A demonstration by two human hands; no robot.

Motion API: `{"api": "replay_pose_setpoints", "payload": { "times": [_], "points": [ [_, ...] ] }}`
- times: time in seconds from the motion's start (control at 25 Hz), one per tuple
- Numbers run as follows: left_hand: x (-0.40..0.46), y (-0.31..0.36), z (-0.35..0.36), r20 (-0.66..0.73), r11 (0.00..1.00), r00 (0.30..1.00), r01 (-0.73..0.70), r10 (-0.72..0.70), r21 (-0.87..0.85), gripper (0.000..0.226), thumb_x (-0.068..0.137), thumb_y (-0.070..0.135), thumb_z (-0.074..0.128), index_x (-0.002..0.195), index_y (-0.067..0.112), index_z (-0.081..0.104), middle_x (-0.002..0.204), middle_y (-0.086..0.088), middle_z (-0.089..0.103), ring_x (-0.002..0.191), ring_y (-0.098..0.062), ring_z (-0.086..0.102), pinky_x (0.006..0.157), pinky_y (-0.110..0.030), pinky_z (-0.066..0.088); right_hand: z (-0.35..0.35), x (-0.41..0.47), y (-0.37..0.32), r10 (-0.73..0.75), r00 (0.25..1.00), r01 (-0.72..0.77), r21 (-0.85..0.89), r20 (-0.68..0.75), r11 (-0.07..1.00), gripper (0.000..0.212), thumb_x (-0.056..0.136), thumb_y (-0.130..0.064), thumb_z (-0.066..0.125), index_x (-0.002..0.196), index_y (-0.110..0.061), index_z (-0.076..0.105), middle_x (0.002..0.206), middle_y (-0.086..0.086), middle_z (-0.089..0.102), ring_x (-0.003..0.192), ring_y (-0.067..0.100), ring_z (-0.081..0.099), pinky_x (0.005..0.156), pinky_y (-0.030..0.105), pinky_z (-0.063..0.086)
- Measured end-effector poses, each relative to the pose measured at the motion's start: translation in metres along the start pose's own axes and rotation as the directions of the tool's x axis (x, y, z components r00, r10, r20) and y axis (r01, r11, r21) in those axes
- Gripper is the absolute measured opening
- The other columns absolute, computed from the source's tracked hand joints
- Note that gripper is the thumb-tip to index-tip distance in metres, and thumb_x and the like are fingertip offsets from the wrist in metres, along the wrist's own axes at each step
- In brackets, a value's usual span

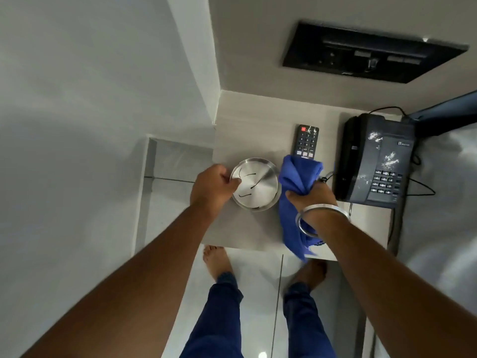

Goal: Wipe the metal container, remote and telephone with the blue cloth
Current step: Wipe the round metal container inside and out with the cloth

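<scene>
Both forearms are bare, with no sleeves reaching into view. A plain silver metal bangle, smooth and round, circles the wrist just behind the right hand. The left hand and its wrist carry no ring, watch or band that can be made out. Lower down, the legs are clad in dark blue trousers whose cuffs gather at the ankles, and both feet are bare.

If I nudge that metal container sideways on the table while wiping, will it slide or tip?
The metal container looks shallow, wide and flat-bottomed, so it should slide rather than tip. Its polished steel on the smooth tabletop probably skids easily. The left hand gripping its rim should steady it.
</scene>
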State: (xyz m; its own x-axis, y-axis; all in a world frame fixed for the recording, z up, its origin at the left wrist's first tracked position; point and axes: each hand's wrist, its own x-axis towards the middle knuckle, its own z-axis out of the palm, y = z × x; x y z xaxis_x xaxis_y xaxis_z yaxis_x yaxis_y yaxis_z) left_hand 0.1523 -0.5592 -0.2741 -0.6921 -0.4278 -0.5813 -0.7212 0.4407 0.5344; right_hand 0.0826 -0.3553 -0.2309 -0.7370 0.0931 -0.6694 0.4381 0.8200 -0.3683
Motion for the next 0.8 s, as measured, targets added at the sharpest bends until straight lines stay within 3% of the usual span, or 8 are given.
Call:
{"api": "replay_pose_setpoints", "payload": {
  "times": [0.12, 0.24, 0.32, 0.44, 0.52, 0.6, 0.72, 0.8],
  "points": [
    [0.006, 0.006, 0.004, -0.055, 0.995, 0.998, 0.019, -0.025, -0.095, 0.01, 0.074, 0.015, 0.067, 0.069, 0.015, 0.059, 0.063, 0.004, 0.058, 0.068, -0.027, 0.061, 0.057, -0.026, 0.042, 0.02, 0.005, -0.012, 0.029, 1.0, -0.029, -0.044, -0.007, 0.999, 0.018, 0.076, -0.023, 0.067, 0.085, -0.011, 0.057, 0.069, 0.004, 0.055, 0.062, 0.025, 0.051, 0.057, 0.028, 0.038],
    [-0.011, 0.028, -0.027, 0.022, 0.882, 0.985, 0.162, -0.17, -0.443, 0.011, 0.067, 0.013, 0.068, 0.075, 0.009, 0.062, 0.07, -0.007, 0.065, 0.071, -0.033, 0.066, 0.064, -0.043, 0.062, -0.001, -0.017, -0.025, 0.052, 0.998, -0.054, 0.137, 0.017, 0.989, 0.015, 0.076, -0.02, 0.068, 0.083, -0.013, 0.057, 0.066, 0.002, 0.055, 0.055, 0.017, 0.05, 0.047, 0.023, 0.035],
    [-0.041, 0.058, -0.066, 0.112, 0.777, 0.978, 0.208, -0.177, -0.594, 0.023, 0.061, 0.019, 0.067, 0.082, 0.01, 0.06, 0.078, -0.009, 0.065, 0.074, -0.029, 0.064, 0.065, -0.042, 0.06, -0.042, -0.053, -0.044, -0.016, 1.0, 0.016, 0.248, 0.0, 0.969, 0.014, 0.075, -0.017, 0.07, 0.075, -0.018, 0.057, 0.065, 0.001, 0.057, 0.056, 0.016, 0.053, 0.047, 0.022, 0.039],
    [-0.102, 0.121, -0.126, 0.289, 0.564, 0.957, 0.231, 0.014, -0.793, 0.039, 0.062, 0.031, 0.072, 0.096, 0.015, 0.066, 0.092, -0.009, 0.064, 0.085, -0.025, 0.059, 0.073, -0.038, 0.045, -0.124, -0.124, -0.081, -0.183, 0.982, 0.187, 0.315, -0.042, 0.93, 0.022, 0.075, -0.014, 0.071, 0.064, -0.027, 0.056, 0.061, -0.006, 0.059, 0.051, 0.007, 0.057, 0.04, 0.016, 0.044],
    [-0.152, 0.171, -0.164, 0.393, 0.352, 0.898, 0.309, 0.197, -0.884, 0.04, 0.068, 0.039, 0.074, 0.103, 0.019, 0.074, 0.1, -0.008, 0.072, 0.091, -0.026, 0.067, 0.075, -0.036, 0.052, -0.19, -0.179, -0.107, -0.28, 0.955, 0.297, 0.282, -0.099, 0.912, 0.02, 0.074, -0.018, 0.071, 0.063, -0.026, 0.057, 0.06, -0.006, 0.06, 0.053, 0.009, 0.057, 0.041, 0.015, 0.043],
    [-0.198, 0.221, -0.19, 0.451, 0.162, 0.802, 0.422, 0.391, -0.892, 0.051, 0.074, 0.047, 0.072, 0.115, 0.017, 0.072, 0.116, -0.012, 0.071, 0.105, -0.031, 0.067, 0.084, -0.047, 0.055, -0.255, -0.226, -0.122, -0.362, 0.916, 0.394, 0.214, -0.173, 0.894, 0.016, 0.073, -0.019, 0.07, 0.063, -0.016, 0.058, 0.056, -0.004, 0.057, 0.049, 0.012, 0.051, 0.04, 0.014, 0.038],
    [-0.256, 0.282, -0.208, 0.462, 0.045, 0.623, 0.566, 0.631, -0.823, 0.073, 0.086, 0.062, 0.058, 0.142, 0.015, 0.051, 0.149, -0.018, 0.046, 0.137, -0.042, 0.041, 0.11, -0.066, 0.026, -0.339, -0.275, -0.137, -0.472, 0.861, 0.497, 0.122, -0.19, 0.859, 0.022, 0.075, -0.02, 0.068, 0.067, -0.003, 0.057, 0.057, 0.005, 0.055, 0.051, 0.021, 0.047, 0.044, 0.026, 0.038],
    [-0.291, 0.314, -0.214, 0.412, 0.003, 0.586, 0.573, 0.698, -0.82, 0.073, 0.088, 0.061, 0.055, 0.145, 0.016, 0.047, 0.153, -0.019, 0.04, 0.141, -0.044, 0.033, 0.112, -0.067, 0.021, -0.395, -0.305, -0.14, -0.541, 0.801, 0.573, 0.066, -0.257, 0.817, 0.02, 0.075, -0.019, 0.067, 0.063, -0.009, 0.055, 0.056, 0.004, 0.055, 0.051, 0.021, 0.047, 0.047, 0.029, 0.037]
  ]
}}
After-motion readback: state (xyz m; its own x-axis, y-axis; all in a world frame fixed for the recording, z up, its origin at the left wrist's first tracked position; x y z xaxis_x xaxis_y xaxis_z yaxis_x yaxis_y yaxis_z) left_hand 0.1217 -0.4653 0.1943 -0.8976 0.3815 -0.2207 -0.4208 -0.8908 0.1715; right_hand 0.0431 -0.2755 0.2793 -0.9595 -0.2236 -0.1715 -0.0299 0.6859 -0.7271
